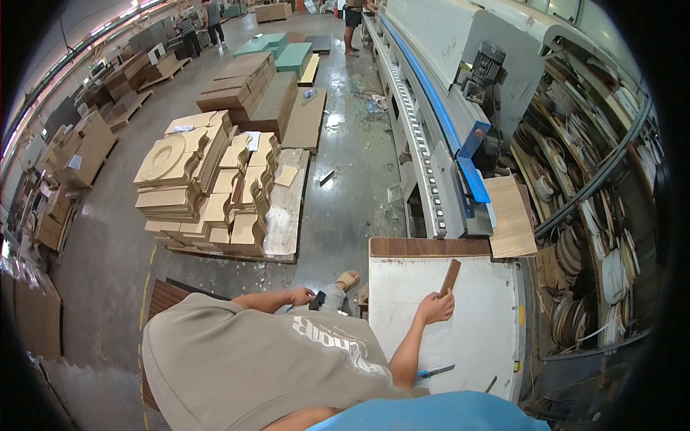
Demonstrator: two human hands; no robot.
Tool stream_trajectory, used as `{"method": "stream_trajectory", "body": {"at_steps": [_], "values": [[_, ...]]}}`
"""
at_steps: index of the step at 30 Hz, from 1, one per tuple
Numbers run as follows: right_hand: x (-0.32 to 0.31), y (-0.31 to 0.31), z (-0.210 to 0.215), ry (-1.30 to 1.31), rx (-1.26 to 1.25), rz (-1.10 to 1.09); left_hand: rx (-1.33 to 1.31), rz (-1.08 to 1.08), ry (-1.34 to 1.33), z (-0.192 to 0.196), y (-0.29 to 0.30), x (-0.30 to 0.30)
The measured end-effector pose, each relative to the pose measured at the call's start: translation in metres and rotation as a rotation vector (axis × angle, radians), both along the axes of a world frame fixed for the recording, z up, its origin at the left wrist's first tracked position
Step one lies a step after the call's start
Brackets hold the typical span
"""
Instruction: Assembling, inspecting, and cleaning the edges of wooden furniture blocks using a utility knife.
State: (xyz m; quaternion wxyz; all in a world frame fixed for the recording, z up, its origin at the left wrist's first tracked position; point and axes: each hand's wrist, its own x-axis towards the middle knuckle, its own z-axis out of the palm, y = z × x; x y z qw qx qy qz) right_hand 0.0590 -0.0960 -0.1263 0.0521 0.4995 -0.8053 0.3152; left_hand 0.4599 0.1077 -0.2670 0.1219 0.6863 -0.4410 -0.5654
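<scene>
A small, flat, dark brown wood strip [450,276] stands tilted over the white bench [481,330], right of the frame's centre, its lower end pinched in the grip of the right hand [436,309]. Its upper end leans toward the upper right.

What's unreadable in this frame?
Head view:
- Dark object by the left hand: too small to identify, and the grip is unclear.
- Brown strip: its lower end is hidden in the right hand.
- Blue-handled tool on the white table: one end is behind the forearm, and its kind is too small to tell.
</scene>
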Motion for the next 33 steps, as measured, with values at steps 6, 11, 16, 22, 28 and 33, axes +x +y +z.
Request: {"method": "stream_trajectory", "body": {"at_steps": [6,11,16,22,28,33], "values": [[0.0,0.001,0.006,-0.049,0.007,0.023,-0.074,-0.163,-0.238,0.021,0.007,-0.004],[-0.005,0.003,0.004,-0.107,0.01,0.041,-0.325,-0.161,-0.107,0.039,0.001,-0.005],[-0.013,0.01,-0.008,-0.148,-0.036,0.138,-0.206,-0.504,-0.369,0.101,-0.034,-0.018],[-0.011,0.015,0.001,-0.13,-0.1,0.178,0.101,-0.514,-0.691,0.072,-0.034,0.037],[-0.008,0.011,-0.005,-0.111,-0.126,0.176,0.029,-0.437,-0.478,0.052,0.016,0.048],[-0.006,0.008,-0.001,-0.107,-0.124,0.19,-0.425,-0.769,-0.81,0.065,0.046,0.029]]}}
